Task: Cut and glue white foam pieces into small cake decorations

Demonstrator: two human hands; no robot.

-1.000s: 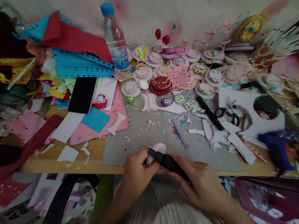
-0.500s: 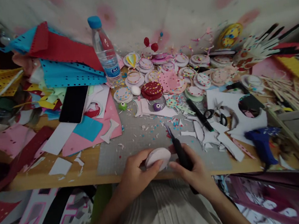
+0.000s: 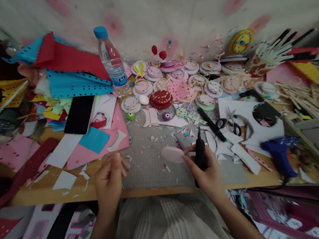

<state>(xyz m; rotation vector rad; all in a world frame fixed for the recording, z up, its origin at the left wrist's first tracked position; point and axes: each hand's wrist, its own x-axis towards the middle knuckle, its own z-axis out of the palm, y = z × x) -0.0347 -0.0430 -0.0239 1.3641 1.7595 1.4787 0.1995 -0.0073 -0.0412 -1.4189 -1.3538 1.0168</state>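
My right hand [image 3: 206, 167] is closed around a black-handled tool [image 3: 200, 151] that points up and away. Its thumb and a finger also pinch the edge of a white disc [image 3: 172, 154], held low over the grey cutting mat [image 3: 150, 173]. Left of the disc, and apart from it, my left hand [image 3: 110, 177] has its fingers bunched and partly blurred; whether anything small is between them cannot be made out. Small white and blue scraps [image 3: 151, 138] lie on the mat beyond the disc.
Behind the mat are several decorated discs [image 3: 161, 98] and a water bottle [image 3: 112, 60]. Scissors [image 3: 228, 120], a black marker [image 3: 212, 123] and a blue glue gun [image 3: 280, 155] lie right. A phone [image 3: 79, 115] and coloured sheets [image 3: 77, 86] lie left.
My left hand has let go of the white disc and moved left. The disc is now in my right hand's fingers, which still hold the black-handled tool, turned more upright.
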